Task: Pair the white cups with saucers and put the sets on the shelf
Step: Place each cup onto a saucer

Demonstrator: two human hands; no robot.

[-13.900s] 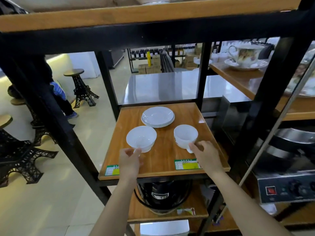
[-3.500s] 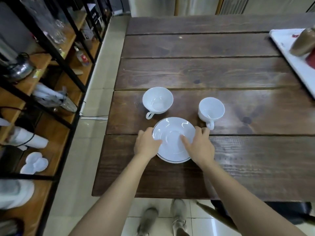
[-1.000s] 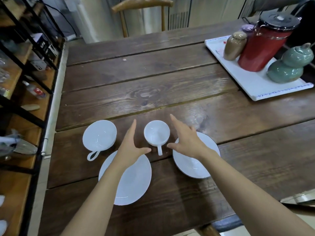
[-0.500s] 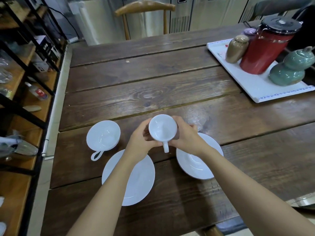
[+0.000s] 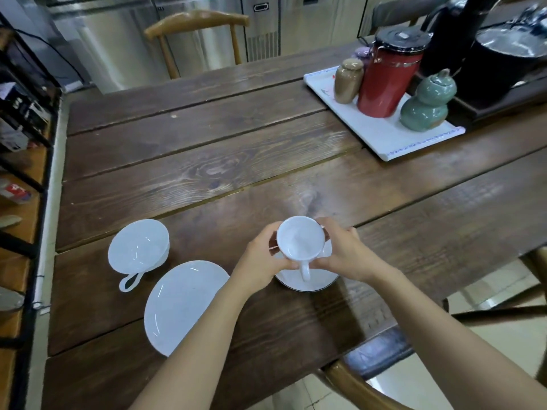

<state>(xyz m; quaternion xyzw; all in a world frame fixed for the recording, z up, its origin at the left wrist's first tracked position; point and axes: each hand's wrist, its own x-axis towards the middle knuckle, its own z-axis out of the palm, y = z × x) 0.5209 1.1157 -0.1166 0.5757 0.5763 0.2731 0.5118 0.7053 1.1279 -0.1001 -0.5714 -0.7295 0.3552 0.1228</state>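
A tall white cup [image 5: 299, 238] is held between my left hand [image 5: 260, 259] and my right hand [image 5: 342, 252], its handle pointing toward me. It hangs over a white saucer [image 5: 305, 283] with a dark rim, which my hands largely hide; whether the cup touches it I cannot tell. A wider white cup [image 5: 139, 246] stands on the dark wooden table [image 5: 207, 161] to the left, handle toward me. A second white saucer [image 5: 180, 300] lies bare in front of it, partly under my left forearm.
A white tray [image 5: 381, 134] at the back right carries a red canister [image 5: 387, 72], a brown jar [image 5: 347, 81] and a green gourd jar [image 5: 426, 102]. A wood-and-black shelf unit [image 5: 20, 202] runs along the left. Wooden chairs stand at the far side [image 5: 195, 28] and near right [image 5: 367, 386].
Both hands closed on the tall cup, lifted it off the table and carried it right, over the right saucer. The camera view also shifted.
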